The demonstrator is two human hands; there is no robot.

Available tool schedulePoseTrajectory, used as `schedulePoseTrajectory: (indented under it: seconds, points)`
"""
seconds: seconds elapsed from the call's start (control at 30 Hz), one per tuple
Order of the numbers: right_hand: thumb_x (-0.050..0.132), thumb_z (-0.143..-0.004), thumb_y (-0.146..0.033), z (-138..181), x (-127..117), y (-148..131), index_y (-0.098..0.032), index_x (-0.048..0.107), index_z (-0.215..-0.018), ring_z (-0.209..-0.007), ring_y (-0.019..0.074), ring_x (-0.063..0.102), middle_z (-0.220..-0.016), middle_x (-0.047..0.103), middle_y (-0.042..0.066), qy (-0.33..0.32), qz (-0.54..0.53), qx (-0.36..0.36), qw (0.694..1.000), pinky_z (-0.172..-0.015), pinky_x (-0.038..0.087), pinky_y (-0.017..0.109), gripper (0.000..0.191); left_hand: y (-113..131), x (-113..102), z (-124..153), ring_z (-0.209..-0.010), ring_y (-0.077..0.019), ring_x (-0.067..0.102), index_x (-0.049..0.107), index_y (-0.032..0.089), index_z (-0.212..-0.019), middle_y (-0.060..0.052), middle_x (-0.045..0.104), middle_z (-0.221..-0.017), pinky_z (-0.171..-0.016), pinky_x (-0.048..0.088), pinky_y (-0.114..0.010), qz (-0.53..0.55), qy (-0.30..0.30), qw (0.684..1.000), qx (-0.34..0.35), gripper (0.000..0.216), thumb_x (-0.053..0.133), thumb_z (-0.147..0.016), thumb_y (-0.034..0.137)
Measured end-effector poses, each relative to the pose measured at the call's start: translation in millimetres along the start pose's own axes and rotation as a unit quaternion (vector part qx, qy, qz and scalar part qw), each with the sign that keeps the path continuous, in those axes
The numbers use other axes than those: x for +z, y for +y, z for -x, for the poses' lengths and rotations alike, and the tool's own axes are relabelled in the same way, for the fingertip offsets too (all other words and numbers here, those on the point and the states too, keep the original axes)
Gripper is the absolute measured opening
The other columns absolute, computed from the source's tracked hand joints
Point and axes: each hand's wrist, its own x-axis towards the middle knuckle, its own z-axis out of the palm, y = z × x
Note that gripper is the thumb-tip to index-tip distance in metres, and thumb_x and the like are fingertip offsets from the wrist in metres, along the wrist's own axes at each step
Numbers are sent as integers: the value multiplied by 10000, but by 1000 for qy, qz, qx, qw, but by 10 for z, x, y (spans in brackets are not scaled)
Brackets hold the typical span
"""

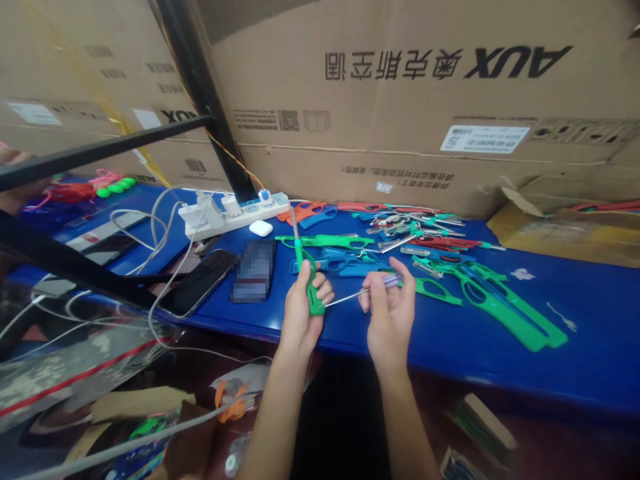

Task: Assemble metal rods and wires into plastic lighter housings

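My left hand (301, 308) is closed round a green-handled tool (309, 280) held upright, its metal shaft pointing up and away. My right hand (387, 308) pinches a small screwdriver (367, 289) with a clear handle; its thin metal tip points left and meets the green handle near my left fingers. Both hands hover over the front edge of a blue table (590, 347).
A heap of green, blue and red plastic-handled tools (425, 247) lies behind my hands. To the left sit two phones (200, 283), a white earbud case (261, 228) and a power strip (235, 212) with cables. Large cardboard boxes (400, 100) form the back wall. A black metal frame (75, 260) crosses the left.
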Motion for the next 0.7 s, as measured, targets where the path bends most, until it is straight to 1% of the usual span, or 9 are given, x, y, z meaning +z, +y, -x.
schedulePoseTrajectory:
  seconds: [0.07, 0.17, 0.43, 0.7]
  points:
    - [623, -982, -335, 52, -6, 27, -285, 474, -1323, -560, 68, 509, -848, 609, -48, 10, 4, -16, 1000, -546, 457, 230, 375, -1, 6, -3, -450, -45, 343, 595, 128, -891, 88, 367, -597, -412, 287, -158, -1, 8, 1000, -8, 284, 760, -914, 358]
    - [621, -986, -302, 77, -24, 26, -289, 496, -1298, -568, 68, 529, -852, 621, -47, 0, 16, -24, 1000, -557, 473, 229, 336, -6, 1, -6, -454, -42, 346, 562, 142, -843, 84, 385, -603, -416, 274, -156, 1, 9, 1000, -8, 322, 803, -872, 353]
    - [626, -974, -277, 47, 8, 23, -272, 501, -1266, -553, 67, 546, -831, 625, -51, -12, 28, -17, 999, -532, 478, 218, 318, -9, -36, -16, -468, -37, 355, 593, 126, -915, 90, 386, -614, -428, 287, -150, -2, -10, 1000, -11, 380, 859, -803, 372]
    - [606, -981, -259, 74, -4, 35, -272, 485, -1300, -570, 70, 545, -855, 624, -40, -13, 53, -47, 997, -542, 499, 221, 341, -9, -30, -14, -475, -36, 345, 594, 130, -899, 88, 390, -619, -424, 283, -150, -3, -7, 1000, -7, 398, 878, -781, 383]
